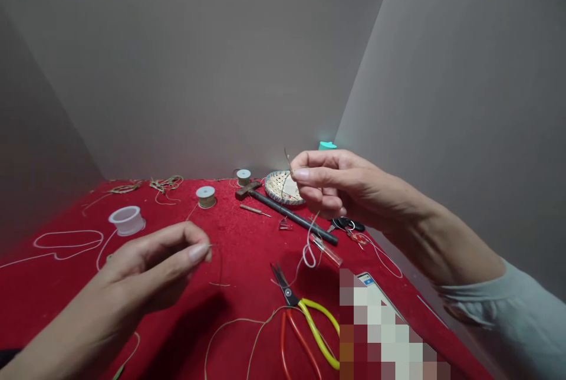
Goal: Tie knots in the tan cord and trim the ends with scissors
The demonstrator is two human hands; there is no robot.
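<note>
Red cloth point(247, 238) below, stray strands about. My left hand point(163, 262) pinches a brown thread point(221, 265) between thumb and index finger, its tail dangling. My right hand point(358, 185), higher, has a thin dark cord point(288, 160) between thumb and index finger, in front of the woven basket point(269, 188). Can't tell if it's one strand.

Main risk, I'd say: only a tiny bit shows past each fingertip grip, so slack fingers could drop it, and something that fine would be hard to spot among the loose cords. The white cord point(309, 256) loops just below my right hand; could snag on a low pass. The scissors point(288, 292) lie with blades parted and a tan cord point(239, 320) across the handles, so a tug there might drag them.
</note>
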